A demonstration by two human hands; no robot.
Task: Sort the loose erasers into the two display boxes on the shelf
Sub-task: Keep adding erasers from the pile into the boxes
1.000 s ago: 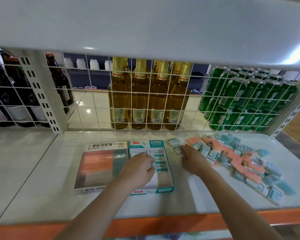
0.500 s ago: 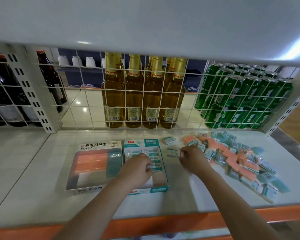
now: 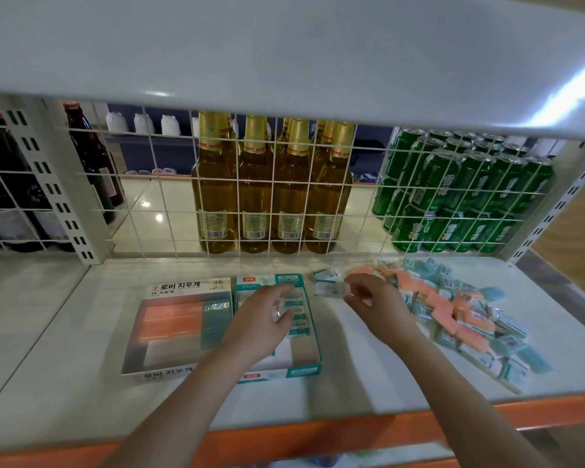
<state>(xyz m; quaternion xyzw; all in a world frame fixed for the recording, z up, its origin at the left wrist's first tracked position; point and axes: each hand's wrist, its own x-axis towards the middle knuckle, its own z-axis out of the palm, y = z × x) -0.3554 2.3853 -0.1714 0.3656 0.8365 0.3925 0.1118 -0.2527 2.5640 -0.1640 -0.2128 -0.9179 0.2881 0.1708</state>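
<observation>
White display box reads "로버 지우개".

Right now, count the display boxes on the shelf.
2. The white box sits left, holding pink and teal erasers; the teal box touches its right side, partly covered by the left hand.

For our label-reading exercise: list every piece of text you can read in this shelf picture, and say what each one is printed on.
"로버 지우개": back flap of the left box, and again on its front edge.
"48": small print under that name; the characters beside it are blurred.
Teal box: red and teal tags, too blurred to read.
Bottles: barcoded labels, too small.
Cans: white lettering, unreadable.
Loose erasers: codes, too small.
</observation>
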